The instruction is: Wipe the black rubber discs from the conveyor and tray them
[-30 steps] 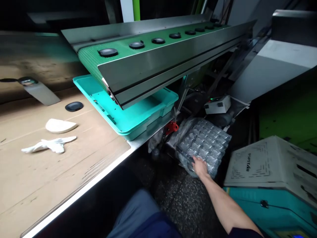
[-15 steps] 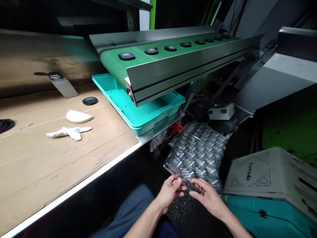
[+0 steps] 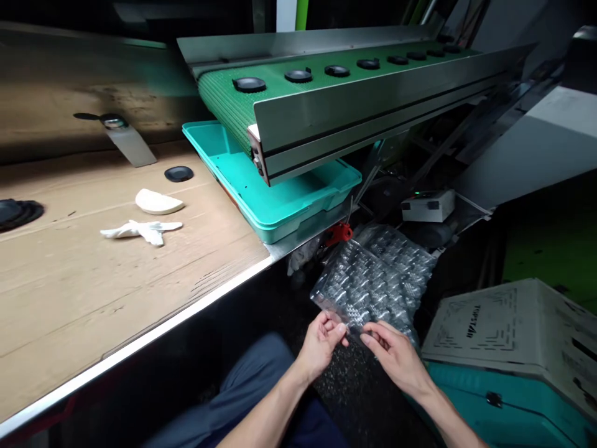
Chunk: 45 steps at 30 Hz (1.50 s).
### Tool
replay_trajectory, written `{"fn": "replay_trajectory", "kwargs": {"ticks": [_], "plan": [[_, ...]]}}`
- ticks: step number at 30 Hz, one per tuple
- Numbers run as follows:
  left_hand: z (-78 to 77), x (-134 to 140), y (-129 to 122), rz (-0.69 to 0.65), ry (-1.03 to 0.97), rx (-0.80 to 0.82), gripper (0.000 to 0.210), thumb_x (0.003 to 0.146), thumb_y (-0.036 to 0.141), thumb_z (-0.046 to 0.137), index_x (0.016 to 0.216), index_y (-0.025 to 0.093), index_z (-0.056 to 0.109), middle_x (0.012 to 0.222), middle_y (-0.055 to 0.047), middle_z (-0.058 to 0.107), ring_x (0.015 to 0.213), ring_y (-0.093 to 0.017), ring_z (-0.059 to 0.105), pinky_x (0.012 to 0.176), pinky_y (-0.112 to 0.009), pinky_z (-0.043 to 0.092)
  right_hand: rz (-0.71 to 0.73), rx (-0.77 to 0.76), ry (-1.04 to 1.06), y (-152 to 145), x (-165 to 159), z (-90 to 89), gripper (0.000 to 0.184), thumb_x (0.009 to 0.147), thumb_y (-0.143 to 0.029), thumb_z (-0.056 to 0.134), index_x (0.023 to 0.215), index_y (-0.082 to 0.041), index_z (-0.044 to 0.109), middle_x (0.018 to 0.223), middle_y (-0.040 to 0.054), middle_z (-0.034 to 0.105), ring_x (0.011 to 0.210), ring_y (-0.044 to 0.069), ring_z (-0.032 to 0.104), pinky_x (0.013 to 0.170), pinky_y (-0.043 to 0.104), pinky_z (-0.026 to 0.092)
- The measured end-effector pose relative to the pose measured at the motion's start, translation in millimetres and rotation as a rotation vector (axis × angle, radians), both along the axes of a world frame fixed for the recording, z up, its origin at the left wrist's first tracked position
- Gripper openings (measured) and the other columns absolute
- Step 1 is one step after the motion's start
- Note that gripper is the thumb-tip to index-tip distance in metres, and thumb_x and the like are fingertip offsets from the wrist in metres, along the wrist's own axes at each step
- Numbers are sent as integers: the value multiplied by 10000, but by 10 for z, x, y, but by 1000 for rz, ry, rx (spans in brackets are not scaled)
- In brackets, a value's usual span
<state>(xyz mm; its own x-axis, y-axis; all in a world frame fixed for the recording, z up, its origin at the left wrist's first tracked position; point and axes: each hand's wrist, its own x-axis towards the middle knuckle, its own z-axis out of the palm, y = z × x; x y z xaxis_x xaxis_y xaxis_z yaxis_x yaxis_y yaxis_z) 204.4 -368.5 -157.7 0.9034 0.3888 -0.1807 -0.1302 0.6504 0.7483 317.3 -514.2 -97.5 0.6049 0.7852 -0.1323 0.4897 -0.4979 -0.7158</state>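
A clear plastic blister tray point(image 3: 359, 280) with rows of moulded pockets lies on top of more such trays, low beside the bench. My left hand point(image 3: 321, 345) pinches its near edge between thumb and fingers. A little to the right, my right hand point(image 3: 395, 358) has its thumb and fingers closed on the same edge, close to the corner. The fingertips partly hide the plastic there. How many trays they grip cannot be made out.
A green conveyor belt point(image 3: 219, 99) carries several round black parts above a teal tray point(image 3: 263, 235). On the cardboard-covered bench point(image 3: 140, 292) lie a white half-disc point(image 3: 158, 202), a crumpled white glove-like piece point(image 3: 144, 231) and a black disc point(image 3: 179, 173). A carton point(image 3: 489, 323) sits at right.
My view has shifted, so the bench and conveyor appear higher and further right. Both hands stay at the tray's near edge, with fingers drawn in closer. The black parts stay spread along the belt.
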Motion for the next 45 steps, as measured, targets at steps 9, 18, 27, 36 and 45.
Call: {"fn": "replay_trajectory", "kwargs": {"ticks": [9,18,27,36,45], "plan": [[283,152,10,-167,-29,16,421,733,290,774,1085,128,608,946,-105,680,864,-174,649,840,-314,482,-75,7,7,-160,114,179,304,922,-463,514,1042,-224,660,959,44,632,829,179,589,716,271,484],[87,116,-69,93,226,136,114,707,166,671,688,149,559,626,-17,636,562,-117,589,577,-234,450,-50,15,-82,-169,147,188,328,931,-452,502,1084,-220,676,1011,74,657,900,210,613,724,282,510],[131,40,48,-12,88,49,347,761,318,718,1042,149,605,978,-114,712,787,-174,664,695,-278,486,-103,43,-47,-187,327,269,341,917,-462,526,1111,-226,679,1051,57,655,963,205,610,829,295,505],[154,59,-33,-100,43,125,316,778,376,719,956,118,680,879,-107,712,760,-160,631,750,-287,471,-60,20,-39,-206,79,61,320,931,-452,506,1088,-228,673,985,67,647,885,202,605,757,291,511],[-299,-75,-188,-104,119,47,313,747,403,738,868,137,627,878,-82,685,726,-151,630,730,-295,480,-269,63,-221,-559,558,574,302,862,-483,601,1000,-227,685,1016,60,667,896,209,620,736,284,519]]}}
